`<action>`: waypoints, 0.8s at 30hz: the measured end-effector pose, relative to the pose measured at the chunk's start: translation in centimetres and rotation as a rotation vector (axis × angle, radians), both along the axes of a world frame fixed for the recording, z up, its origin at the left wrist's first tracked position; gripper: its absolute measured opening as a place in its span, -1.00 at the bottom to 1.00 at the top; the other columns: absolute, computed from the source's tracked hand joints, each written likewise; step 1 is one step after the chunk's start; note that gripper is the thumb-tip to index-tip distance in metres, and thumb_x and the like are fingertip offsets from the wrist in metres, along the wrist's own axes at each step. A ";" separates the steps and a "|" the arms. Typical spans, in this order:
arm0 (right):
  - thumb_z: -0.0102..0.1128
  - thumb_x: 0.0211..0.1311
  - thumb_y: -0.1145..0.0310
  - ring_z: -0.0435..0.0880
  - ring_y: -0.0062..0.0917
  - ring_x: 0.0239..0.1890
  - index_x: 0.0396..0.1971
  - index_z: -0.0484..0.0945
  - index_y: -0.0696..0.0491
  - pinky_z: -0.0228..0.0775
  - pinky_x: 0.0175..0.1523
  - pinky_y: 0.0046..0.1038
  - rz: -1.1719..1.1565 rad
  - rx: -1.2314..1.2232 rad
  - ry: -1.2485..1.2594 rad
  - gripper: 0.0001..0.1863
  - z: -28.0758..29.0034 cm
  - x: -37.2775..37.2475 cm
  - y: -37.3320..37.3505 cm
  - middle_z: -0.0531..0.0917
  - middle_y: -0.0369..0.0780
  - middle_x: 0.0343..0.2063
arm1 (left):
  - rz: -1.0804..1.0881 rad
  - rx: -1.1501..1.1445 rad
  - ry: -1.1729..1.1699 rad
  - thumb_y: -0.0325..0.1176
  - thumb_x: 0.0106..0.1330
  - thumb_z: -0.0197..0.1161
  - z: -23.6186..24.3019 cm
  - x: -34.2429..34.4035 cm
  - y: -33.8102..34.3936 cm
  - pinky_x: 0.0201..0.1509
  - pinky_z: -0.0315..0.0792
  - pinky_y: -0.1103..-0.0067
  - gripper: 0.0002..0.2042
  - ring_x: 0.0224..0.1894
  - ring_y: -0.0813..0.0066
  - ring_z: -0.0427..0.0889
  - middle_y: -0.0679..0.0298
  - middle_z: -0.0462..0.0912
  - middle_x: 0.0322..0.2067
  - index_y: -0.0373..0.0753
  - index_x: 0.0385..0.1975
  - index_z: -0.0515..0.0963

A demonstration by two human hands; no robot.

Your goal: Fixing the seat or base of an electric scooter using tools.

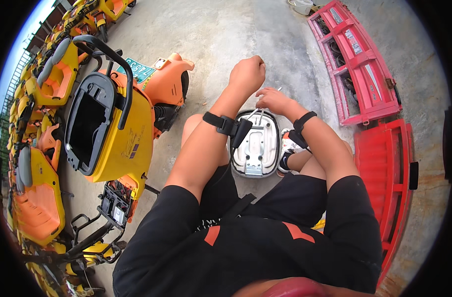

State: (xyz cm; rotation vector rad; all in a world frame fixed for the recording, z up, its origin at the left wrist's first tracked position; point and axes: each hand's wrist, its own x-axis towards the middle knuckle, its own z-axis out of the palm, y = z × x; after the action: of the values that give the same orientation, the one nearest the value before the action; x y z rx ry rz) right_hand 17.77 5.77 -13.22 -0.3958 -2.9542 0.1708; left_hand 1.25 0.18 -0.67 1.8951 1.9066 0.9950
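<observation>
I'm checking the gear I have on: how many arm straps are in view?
2: one strap around the left forearm, another strap around the right forearm.

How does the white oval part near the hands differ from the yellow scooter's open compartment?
The white oval part is pale and carries a metal bracket; the open compartment is dark and hollow. The white oval part lies near the picture's middle, while the open compartment is built into the yellow scooter at left. Both have an elongated, rounded outline.
</observation>
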 end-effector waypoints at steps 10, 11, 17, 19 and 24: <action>0.28 0.13 0.25 0.62 -0.16 -0.06 -0.34 0.72 0.06 0.50 -0.03 -0.18 -0.822 -0.061 -0.264 -0.79 0.3 0.8 0.9 0.59 -0.05 -0.14 | 0.002 -0.002 -0.007 -0.28 0.32 0.13 0.4 0.0 -0.3 -0.12 0.53 0.26 -0.77 -0.26 -0.02 0.67 -0.03 0.70 -0.36 -0.29 -0.25 0.65; 0.25 0.16 0.25 0.62 -0.13 -0.08 -0.33 0.72 0.07 0.50 -0.02 -0.17 -0.766 -0.074 -0.295 -0.79 0.1 1.0 1.3 0.60 -0.03 -0.16 | -0.001 -0.007 -0.006 -0.28 0.32 0.13 0.4 0.0 -0.2 -0.12 0.53 0.26 -0.77 -0.26 -0.02 0.67 -0.03 0.70 -0.36 -0.29 -0.25 0.65; 0.13 0.24 0.20 0.62 0.00 -0.19 -0.33 0.71 0.12 0.48 -0.01 -0.10 -0.587 -0.285 -0.145 -0.70 0.1 2.2 3.7 0.64 0.08 -0.29 | -0.004 -0.009 -0.003 -0.28 0.32 0.12 0.4 -0.1 -0.1 -0.12 0.53 0.26 -0.76 -0.26 -0.03 0.67 -0.04 0.70 -0.36 -0.30 -0.24 0.65; 0.09 0.24 0.18 0.63 0.00 -0.19 -0.34 0.70 0.13 0.46 0.00 -0.07 -0.708 -0.515 -0.157 -0.67 0.4 1.8 4.1 0.63 0.11 -0.35 | -0.005 -0.008 0.006 -0.28 0.32 0.12 0.4 0.0 -0.1 -0.12 0.53 0.26 -0.76 -0.26 -0.03 0.67 -0.04 0.70 -0.36 -0.30 -0.24 0.65; 0.09 0.23 0.17 0.63 0.07 -0.14 -0.19 0.65 0.22 0.49 0.00 -0.11 -0.844 -0.346 -0.032 -0.59 -0.8 0.7 2.1 0.58 0.20 -0.11 | -0.008 -0.010 0.005 -0.29 0.32 0.13 0.4 0.0 -0.1 -0.12 0.53 0.26 -0.76 -0.26 -0.03 0.67 -0.05 0.70 -0.36 -0.30 -0.24 0.65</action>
State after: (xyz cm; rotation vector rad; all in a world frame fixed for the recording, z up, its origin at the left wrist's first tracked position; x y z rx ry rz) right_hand 18.44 7.90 -14.05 -1.6218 -2.4986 0.5526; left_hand 1.27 0.03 -0.28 1.9002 1.9010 0.9782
